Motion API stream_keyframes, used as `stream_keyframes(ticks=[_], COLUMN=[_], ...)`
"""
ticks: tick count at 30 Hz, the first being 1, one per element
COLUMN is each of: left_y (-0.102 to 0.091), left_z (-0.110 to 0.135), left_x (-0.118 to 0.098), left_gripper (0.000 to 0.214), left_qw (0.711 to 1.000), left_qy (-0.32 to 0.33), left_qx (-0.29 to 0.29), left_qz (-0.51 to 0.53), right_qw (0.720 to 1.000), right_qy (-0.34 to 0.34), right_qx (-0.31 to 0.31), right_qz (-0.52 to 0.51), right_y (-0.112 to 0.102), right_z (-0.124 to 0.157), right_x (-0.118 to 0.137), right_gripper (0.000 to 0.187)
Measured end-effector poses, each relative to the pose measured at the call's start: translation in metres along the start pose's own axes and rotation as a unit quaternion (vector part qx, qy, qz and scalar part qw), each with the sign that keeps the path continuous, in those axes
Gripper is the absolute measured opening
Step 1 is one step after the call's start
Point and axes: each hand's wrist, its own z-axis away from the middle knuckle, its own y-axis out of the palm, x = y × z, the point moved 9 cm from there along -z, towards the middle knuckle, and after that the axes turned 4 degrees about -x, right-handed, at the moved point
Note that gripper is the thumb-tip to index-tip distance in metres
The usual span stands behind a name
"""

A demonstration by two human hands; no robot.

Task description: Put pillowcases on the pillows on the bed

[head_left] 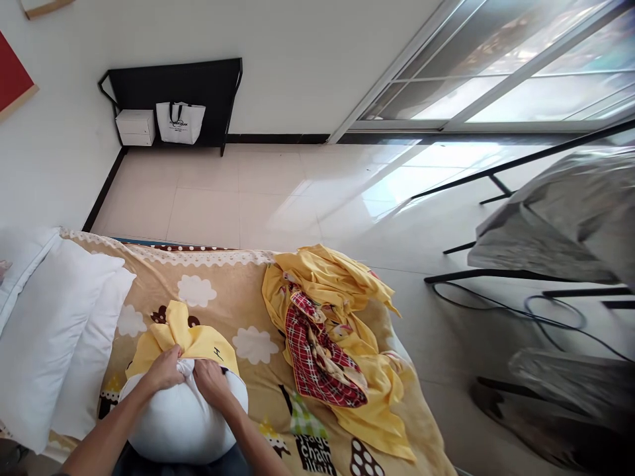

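A plump white pillow (pixel 183 423) rests on my lap at the bed's near edge, its far end covered by a yellow pillowcase (pixel 218 338) with a dark letter-like mark. My left hand (pixel 166 370) is closed on the gathered edge of the pillowcase, where white fabric bunches up. Close beside it, my right hand (pixel 211 380) also grips that edge, fingers curled in against the pillow. Between the two hands a twist of white cloth shows. Beyond them the yellow fabric stands up in a folded peak. My fingertips are partly hidden in the folds.
Crumpled yellow bedding (pixel 342 277) with a red plaid part (pixel 317 357) lies to the right on the patterned bedspread (pixel 248 304). White pillows (pixel 64 317) are stacked at left. Beyond the bed stand a black rack (pixel 173 79) with a white bag (pixel 179 125) and plastic-covered furniture (pixel 560 218).
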Motion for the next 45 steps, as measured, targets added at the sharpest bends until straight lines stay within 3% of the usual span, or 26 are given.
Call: stream_keyframes(ticks=[3, 5, 8, 10, 13, 16, 19, 26, 28, 31, 33, 37, 39, 41, 45], left_y=[0.005, 0.002, -0.009, -0.017, -0.028, -0.039, -0.046, -0.060, -0.069, -0.077, -0.078, -0.076, -0.079, -0.085, -0.099], left_z=[0.005, 0.005, 0.002, -0.002, -0.010, -0.014, -0.012, -0.016, -0.021, -0.027, -0.028, -0.027, -0.025, -0.021, -0.008], left_x=[-0.005, -0.005, -0.001, 0.002, 0.008, 0.015, 0.016, 0.013, 0.019, 0.031, 0.035, 0.033, 0.032, 0.031, 0.028], left_gripper=[0.028, 0.027, 0.024, 0.022, 0.021, 0.017, 0.014, 0.011, 0.015, 0.018, 0.019, 0.017, 0.016, 0.017, 0.015], left_qw=[0.999, 0.998, 0.994, 0.992, 0.988, 0.982, 0.977, 0.971, 0.969, 0.968, 0.968, 0.967, 0.964, 0.960, 0.952], left_qy=[-0.006, -0.021, -0.044, -0.051, -0.060, -0.074, -0.083, -0.084, -0.089, -0.098, -0.101, -0.100, -0.101, -0.104, -0.102], left_qx=[-0.024, -0.048, -0.076, -0.088, -0.113, -0.145, -0.169, -0.182, -0.183, -0.179, -0.177, -0.183, -0.194, -0.210, -0.245], left_qz=[-0.026, -0.042, -0.061, -0.071, -0.083, -0.093, -0.104, -0.131, -0.139, -0.146, -0.147, -0.147, -0.150, -0.154, -0.155], right_qw=[0.997, 0.985, 0.957, 0.946, 0.952, 0.976, 0.987, 0.990, 0.989, 0.985, 0.977, 0.948, 0.960, 0.978, 0.985], right_qy=[-0.069, -0.121, -0.106, -0.087, -0.107, -0.119, -0.129, -0.079, -0.053, -0.060, -0.073, 0.025, 0.032, 0.006, 0.001], right_qx=[-0.033, -0.114, -0.269, -0.312, -0.287, -0.181, -0.100, -0.120, -0.138, -0.157, -0.189, -0.291, -0.252, -0.188, -0.161], right_qz=[-0.029, -0.036, -0.010, -0.002, -0.018, -0.013, 0.007, -0.001, -0.012, -0.031, -0.062, -0.128, -0.115, -0.087, -0.066], right_y=[-0.020, -0.036, -0.045, -0.033, -0.005, 0.018, 0.028, 0.015, 0.007, 0.006, 0.013, 0.039, 0.056, 0.064, 0.036], right_z=[0.037, 0.064, 0.096, 0.101, 0.081, 0.043, 0.008, -0.054, -0.053, -0.025, 0.005, 0.050, 0.044, 0.020, -0.038], right_x=[-0.010, -0.025, -0.055, -0.059, -0.029, 0.008, 0.028, 0.024, 0.020, 0.010, -0.005, -0.044, -0.035, -0.011, 0.012], right_gripper=[0.032, 0.046, 0.059, 0.056, 0.045, 0.032, 0.023, 0.037, 0.040, 0.047, 0.049, 0.061, 0.060, 0.055, 0.040])
